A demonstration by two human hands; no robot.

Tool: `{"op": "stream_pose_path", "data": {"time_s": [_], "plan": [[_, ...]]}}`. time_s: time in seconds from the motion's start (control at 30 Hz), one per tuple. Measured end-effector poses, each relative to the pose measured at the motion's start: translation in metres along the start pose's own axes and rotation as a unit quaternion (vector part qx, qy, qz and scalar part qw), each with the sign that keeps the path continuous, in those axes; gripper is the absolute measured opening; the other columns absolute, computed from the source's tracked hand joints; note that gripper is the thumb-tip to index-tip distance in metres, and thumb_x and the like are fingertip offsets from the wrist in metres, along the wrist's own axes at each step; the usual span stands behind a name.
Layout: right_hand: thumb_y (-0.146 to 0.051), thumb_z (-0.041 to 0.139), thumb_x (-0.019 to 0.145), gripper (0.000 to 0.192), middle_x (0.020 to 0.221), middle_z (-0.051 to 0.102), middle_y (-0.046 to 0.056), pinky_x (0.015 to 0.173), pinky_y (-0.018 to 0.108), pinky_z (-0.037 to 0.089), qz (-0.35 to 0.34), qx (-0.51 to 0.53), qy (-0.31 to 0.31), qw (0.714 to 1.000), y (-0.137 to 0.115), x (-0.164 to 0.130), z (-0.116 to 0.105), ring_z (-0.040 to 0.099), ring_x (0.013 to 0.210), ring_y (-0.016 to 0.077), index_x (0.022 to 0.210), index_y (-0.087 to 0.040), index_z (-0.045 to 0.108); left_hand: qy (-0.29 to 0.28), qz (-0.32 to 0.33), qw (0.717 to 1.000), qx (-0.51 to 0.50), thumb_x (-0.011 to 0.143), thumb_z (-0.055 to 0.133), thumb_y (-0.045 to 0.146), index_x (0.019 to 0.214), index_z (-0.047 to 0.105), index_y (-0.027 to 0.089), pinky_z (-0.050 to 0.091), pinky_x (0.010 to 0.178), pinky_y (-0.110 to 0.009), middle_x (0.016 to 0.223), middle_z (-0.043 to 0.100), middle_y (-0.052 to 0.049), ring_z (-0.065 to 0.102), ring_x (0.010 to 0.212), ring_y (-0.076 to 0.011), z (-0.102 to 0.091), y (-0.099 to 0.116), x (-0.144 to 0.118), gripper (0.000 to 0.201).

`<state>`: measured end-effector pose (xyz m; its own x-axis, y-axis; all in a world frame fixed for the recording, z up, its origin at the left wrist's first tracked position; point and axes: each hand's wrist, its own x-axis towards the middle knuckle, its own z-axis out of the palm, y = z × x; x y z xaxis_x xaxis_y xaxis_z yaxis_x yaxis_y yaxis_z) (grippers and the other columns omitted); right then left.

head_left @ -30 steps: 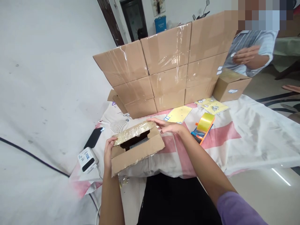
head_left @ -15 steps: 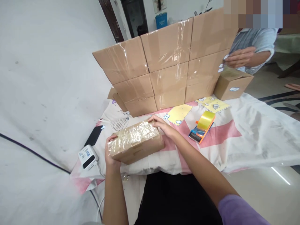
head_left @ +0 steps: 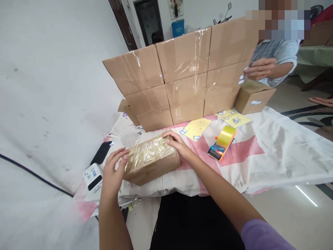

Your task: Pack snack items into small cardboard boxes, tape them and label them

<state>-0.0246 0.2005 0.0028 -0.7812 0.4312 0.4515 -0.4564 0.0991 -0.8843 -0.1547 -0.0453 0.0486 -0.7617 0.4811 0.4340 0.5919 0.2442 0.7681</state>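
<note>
A cardboard box (head_left: 153,168) with shiny clear tape across its wrinkled top lies in front of me on the cloth. My right hand (head_left: 178,143) holds its right end, fingers over the far top edge and thumb on top. At the left end, my left hand (head_left: 114,166) has its fingers and thumb apart, tips at the box's top corner; whether they press on it I cannot tell. To the right lies an orange and blue tape dispenser (head_left: 222,143) with a yellowish roll. Behind the box stands a large panel of taped cardboard boxes (head_left: 186,81).
Yellow paper cut-outs (head_left: 197,129) lie before the panel. A black phone (head_left: 101,152) and a white device (head_left: 93,177) sit by the left wall. On the right, a person's hand (head_left: 260,68) is above a smaller carton (head_left: 253,99). The cloth-covered table (head_left: 283,152) extends right.
My left hand has loosened from the box's left end and risen slightly leftward, its fingers now apart. My right hand keeps its hold. The view has shifted a little.
</note>
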Motion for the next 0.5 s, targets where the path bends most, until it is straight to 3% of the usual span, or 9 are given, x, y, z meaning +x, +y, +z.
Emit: {"op": "stream_pose_path", "data": {"time_s": [0.1,0.17,0.27,0.43,0.5], "plan": [[-0.033,0.063,0.086,0.017,0.118,0.06,0.005,0.104,0.038,0.037,-0.029,-0.016,0.002,0.999,0.001,0.001,0.0,0.055,0.117,0.0254,0.098,-0.025,0.071,-0.081,0.073,0.984,0.142,0.082,0.069,0.049,0.096,0.079,0.033,0.003,0.121,-0.059,0.112,0.071,-0.006,0.052,0.12,-0.0361,0.001,0.025,0.007,0.023],[-0.033,0.063,0.088,0.015,0.126,0.058,0.006,0.109,0.04,0.034,-0.049,-0.022,-0.003,0.999,0.0,0.001,0.0,0.052,0.125,0.0264,0.095,-0.025,0.073,-0.117,0.102,0.971,0.185,0.082,0.069,0.044,0.092,0.079,0.034,-0.002,0.119,-0.061,0.108,0.071,-0.005,0.054,0.117,-0.0365,0.008,0.037,0.01,0.017],[-0.033,0.061,0.09,0.017,0.126,0.058,0.007,0.11,0.042,0.035,-0.063,-0.042,-0.011,0.997,-0.002,-0.001,0.001,0.052,0.124,0.0268,0.09,-0.024,0.075,-0.133,0.108,0.961,0.215,0.082,0.066,0.038,0.081,0.077,0.031,0.012,0.113,-0.06,0.102,0.069,-0.005,0.057,0.109,-0.0331,0.016,0.046,0.008,0.013],[-0.033,0.055,0.092,0.023,0.12,0.057,0.01,0.1,0.045,0.044,-0.134,-0.123,0.014,0.983,-0.007,-0.006,0.004,0.055,0.115,0.0264,0.084,-0.021,0.074,-0.151,0.061,0.95,0.266,0.094,0.052,0.043,0.12,0.069,0.034,0.03,0.095,-0.05,0.108,0.066,-0.006,0.056,0.109,-0.0301,0.013,0.052,-0.007,0.033],[-0.03,0.055,0.09,0.021,0.119,0.058,0.011,0.096,0.045,0.045,-0.188,-0.168,0.012,0.968,-0.011,-0.009,0.005,0.055,0.113,0.0265,0.081,-0.02,0.072,-0.168,0.058,0.945,0.273,0.098,0.047,0.043,0.12,0.068,0.033,0.031,0.091,-0.047,0.105,0.065,-0.005,0.056,0.107,-0.0283,0.009,0.052,-0.012,0.032]]}}
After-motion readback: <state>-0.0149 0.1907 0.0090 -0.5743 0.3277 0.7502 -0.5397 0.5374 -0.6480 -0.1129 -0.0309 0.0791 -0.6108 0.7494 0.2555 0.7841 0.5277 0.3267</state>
